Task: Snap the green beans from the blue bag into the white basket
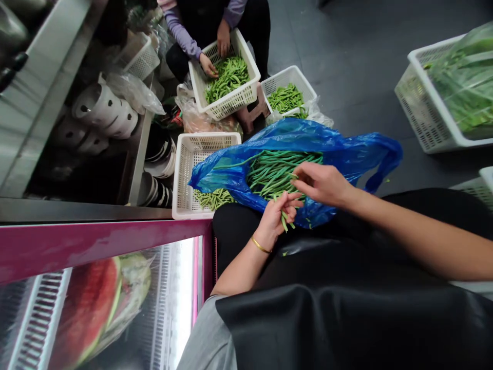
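Note:
My left hand (275, 216), with a gold bangle at the wrist, is closed around several short green bean pieces (284, 221) that stick out below the fingers. Just above it to the right, my right hand (321, 184) has its thumb and fingers pinched together; whatever is between the tips is too small to make out. Both hands are over an open blue plastic bag (308, 134) lying across my lap. Inside the bag is a heap of long green beans (271, 172), partly hidden by my hands.
A white basket (181, 177) with cut beans (215, 199) stands left of the bag. Opposite, a person's hands (215, 54) work in a basket of beans (231, 77). Another bean basket (308, 87) is beside it. Bagged greens (464, 85) stand right; a lit display case (177, 288) is at lower left.

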Available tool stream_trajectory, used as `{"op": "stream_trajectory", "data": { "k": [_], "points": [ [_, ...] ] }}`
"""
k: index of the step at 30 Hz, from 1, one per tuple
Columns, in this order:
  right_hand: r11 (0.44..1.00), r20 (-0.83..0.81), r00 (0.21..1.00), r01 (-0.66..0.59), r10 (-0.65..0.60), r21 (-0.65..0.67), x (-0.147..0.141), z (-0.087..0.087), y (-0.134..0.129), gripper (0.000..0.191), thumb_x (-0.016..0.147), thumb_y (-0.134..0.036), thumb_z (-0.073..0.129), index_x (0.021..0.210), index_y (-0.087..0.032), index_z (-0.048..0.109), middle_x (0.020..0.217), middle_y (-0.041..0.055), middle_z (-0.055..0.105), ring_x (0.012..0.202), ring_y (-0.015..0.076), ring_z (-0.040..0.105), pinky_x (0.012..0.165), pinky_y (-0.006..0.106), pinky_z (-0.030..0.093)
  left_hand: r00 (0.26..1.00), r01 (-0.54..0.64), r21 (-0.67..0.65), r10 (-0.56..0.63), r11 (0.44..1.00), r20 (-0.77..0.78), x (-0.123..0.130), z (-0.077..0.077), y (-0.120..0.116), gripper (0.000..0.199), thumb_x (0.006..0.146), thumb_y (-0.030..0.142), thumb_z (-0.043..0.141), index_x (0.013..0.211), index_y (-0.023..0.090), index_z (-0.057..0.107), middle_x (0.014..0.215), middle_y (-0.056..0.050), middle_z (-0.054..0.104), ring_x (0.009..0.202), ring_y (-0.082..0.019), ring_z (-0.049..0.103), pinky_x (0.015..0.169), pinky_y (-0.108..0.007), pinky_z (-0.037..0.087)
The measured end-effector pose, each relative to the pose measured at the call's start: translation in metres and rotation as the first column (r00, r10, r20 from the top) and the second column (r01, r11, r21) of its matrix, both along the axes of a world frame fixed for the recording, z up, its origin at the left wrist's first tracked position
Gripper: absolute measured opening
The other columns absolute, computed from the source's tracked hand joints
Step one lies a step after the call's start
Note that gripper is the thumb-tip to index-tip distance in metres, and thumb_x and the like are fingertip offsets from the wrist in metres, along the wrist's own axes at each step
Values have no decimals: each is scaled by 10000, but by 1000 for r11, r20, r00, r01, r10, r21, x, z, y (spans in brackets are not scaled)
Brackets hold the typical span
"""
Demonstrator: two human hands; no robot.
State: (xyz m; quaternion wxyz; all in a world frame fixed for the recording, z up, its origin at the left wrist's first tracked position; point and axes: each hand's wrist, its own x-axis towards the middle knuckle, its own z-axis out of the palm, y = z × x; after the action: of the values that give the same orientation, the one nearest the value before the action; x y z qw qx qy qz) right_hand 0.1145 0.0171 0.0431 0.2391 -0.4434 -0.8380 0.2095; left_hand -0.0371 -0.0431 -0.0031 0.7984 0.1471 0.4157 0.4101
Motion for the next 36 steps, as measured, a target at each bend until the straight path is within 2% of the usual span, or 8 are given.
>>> {"op": "stream_trajectory", "data": {
  "k": [4,8,15,22,27,29,33,36],
  "points": [
    [996,-318,948,-60,34,-72,23,-18,-61,143,885,-323,546,949,-202,587,750,16,672,613,122,619,598,223,495,999,-43,44,41,998,34,11,6,-1,411,679,439,754,908,108,667,591,10,552,411,-18,363,370,-166,213],
    [991,-244,969,-58,27,-123,42,-43,-80,265,885,-304,526,1110,-183,598,945,79,705,791,173,670,731,289,528,991,-128,71,130,989,-25,14,7,-10,352,629,313,799,885,123,649,699,-2,601,421,1,360,376,-159,209],
    [877,-12,999,-39,37,-478,67,-14,-74,363,913,-401,398,1027,-205,681,811,31,721,661,173,666,645,279,495,893,-277,287,356,917,-275,13,16,-20,328,648,342,780,854,145,619,695,7,636,385,-17,398,366,-182,220],
    [950,-116,993,-67,32,-306,51,-16,-79,349,901,-367,406,692,-186,619,664,58,647,623,176,594,617,288,446,915,-249,287,322,925,-243,13,18,-25,351,655,362,774,883,152,608,749,-9,661,394,-14,394,374,-185,215],
    [869,-619,747,-117,-242,-480,49,7,-90,364,896,-422,476,638,-196,599,624,32,634,590,160,587,615,293,483,991,-104,122,113,987,-68,21,15,-29,326,632,310,761,869,147,607,725,-1,621,409,-2,286,391,-180,194],
    [866,-696,682,-187,-225,-463,55,18,-91,357,892,-425,494,658,-190,627,680,47,659,675,180,623,691,320,503,997,-70,87,71,994,-3,22,14,-29,294,633,286,733,860,144,613,691,2,601,406,-3,249,396,-184,182],
    [608,-418,895,-419,154,-674,79,17,-74,303,801,-452,622,867,-170,714,706,43,691,660,171,647,619,275,499,999,39,110,-38,993,-13,13,14,-25,262,631,285,653,834,118,649,591,7,556,385,-19,265,392,-205,157],
    [573,-359,929,-247,-88,-781,84,5,-47,462,809,-508,578,1105,-158,637,608,7,641,476,128,561,445,237,418,983,172,159,-160,972,-86,7,15,-26,252,616,287,637,777,97,675,507,16,504,372,-37,319,391,-217,176]
  ]
}}
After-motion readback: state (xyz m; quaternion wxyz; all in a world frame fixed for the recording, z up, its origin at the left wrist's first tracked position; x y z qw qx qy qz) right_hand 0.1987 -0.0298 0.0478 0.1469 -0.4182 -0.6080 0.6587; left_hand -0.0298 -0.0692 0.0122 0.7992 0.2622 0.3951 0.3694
